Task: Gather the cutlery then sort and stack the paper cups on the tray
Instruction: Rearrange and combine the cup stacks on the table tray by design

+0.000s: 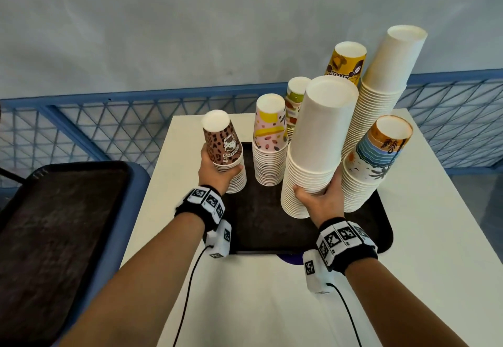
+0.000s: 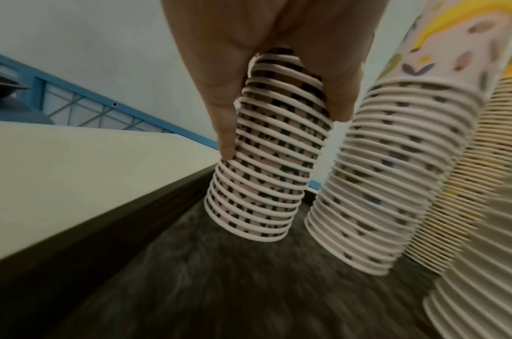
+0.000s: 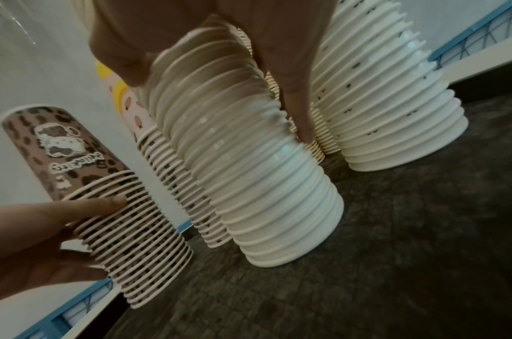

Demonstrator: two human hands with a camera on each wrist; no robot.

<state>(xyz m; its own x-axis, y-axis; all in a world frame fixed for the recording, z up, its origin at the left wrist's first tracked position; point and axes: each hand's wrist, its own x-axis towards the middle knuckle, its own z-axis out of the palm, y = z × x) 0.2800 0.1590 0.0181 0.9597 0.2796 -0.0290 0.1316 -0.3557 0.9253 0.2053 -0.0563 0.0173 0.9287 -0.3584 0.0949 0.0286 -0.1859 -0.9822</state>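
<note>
Gripping the leopard-print cup stack at the tray's left edge, the left hand had thumb and fingers curled round its rims. The right hand clasped the plain white stack near its lower rims, close to the tray's front. Between them stood the pink-and-yellow patterned stack; a seascape-print stack and a taller white stack rose to the right. All stood upside down on the dark tray on the white worktop.
</note>
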